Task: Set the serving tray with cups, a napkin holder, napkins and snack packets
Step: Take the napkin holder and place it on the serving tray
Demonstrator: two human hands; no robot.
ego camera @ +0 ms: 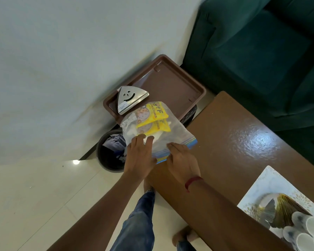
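In the upper right of the frame a dark green sofa (pixel 261 51) fills the corner, and below it a glossy brown worktop (pixel 234 142) runs down towards the lower right. At centre, just beyond the worktop's end, sits the brown serving tray (pixel 170 84). A clear zip bag (pixel 178 134) is held over the tray's near edge. Below and left of the tray a round dark bin (pixel 98 151) stands on the floor. The left hand (pixel 140 156) lays its spread fingers (pixel 140 140) over the top of the bag, thumb hidden beneath. The right hand (pixel 183 163) grips the bag's blue zip edge with curled fingers (pixel 172 146). A metal napkin holder (pixel 129 98) with a smiling face stands at the tray's left end. Two yellow snack packets (pixel 156 115) lie inside the bag. Pale cups (pixel 306 230) cluster at the lower right.
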